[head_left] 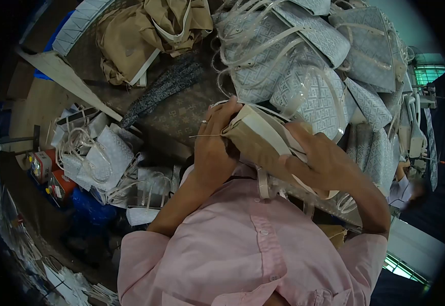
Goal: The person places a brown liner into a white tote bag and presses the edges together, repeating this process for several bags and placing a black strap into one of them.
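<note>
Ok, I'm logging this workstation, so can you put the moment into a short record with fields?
left hand: gripping a tan-and-white fabric piece
right hand: gripping the same piece, farther right
ahead, left: crumpled tan fabric
ahead, right: heaped silver-grey patterned handbags
beside left forearm: more patterned bags
clothing: pink buttoned shirt

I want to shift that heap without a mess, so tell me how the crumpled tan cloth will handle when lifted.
The crumpled tan cloth will probably sag and flop, since it already lies in loose folds. The straight white strip at its edge may stay stiffer than the rest. Rolling looks unlikely, as the heap lies slumped and irregular.
</note>
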